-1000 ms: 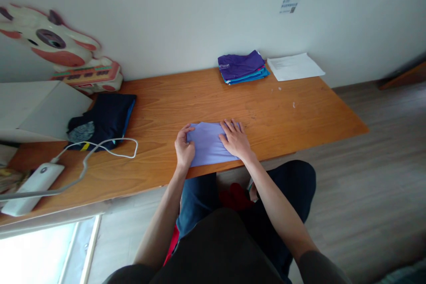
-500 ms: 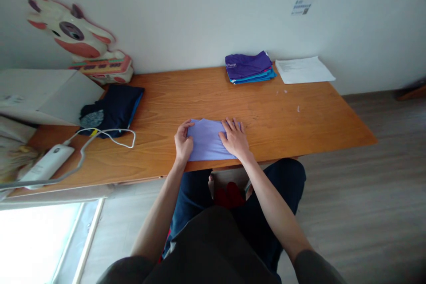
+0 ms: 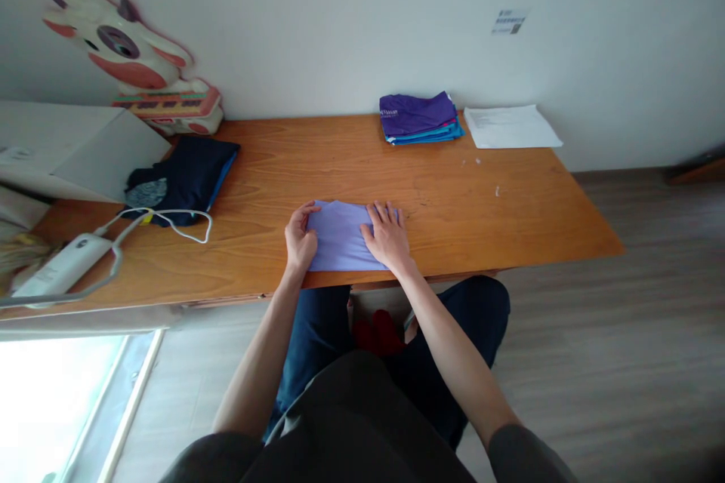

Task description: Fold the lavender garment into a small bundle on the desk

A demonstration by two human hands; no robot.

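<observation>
A folded lavender cloth [image 3: 345,241] lies flat near the front edge of the wooden table. At its left edge is my left hand [image 3: 300,236], fingers curled round the upper left corner and thumb against the side. My right hand [image 3: 390,238] rests flat on the cloth's right part, fingers spread and pointing away from me. The cloth's right edge is partly hidden beneath that hand.
A stack of folded clothes [image 3: 422,119], purple on top, sits by the wall beside white papers [image 3: 513,127]. Leftward are a dark folded garment [image 3: 198,166], a white box [image 3: 84,151], a cow-shaped toy keyboard [image 3: 170,106] and a white device [image 3: 65,268] with a cable.
The view has shifted slightly, so the table and cloth appear a little further left. Both hands keep their places on the cloth.
</observation>
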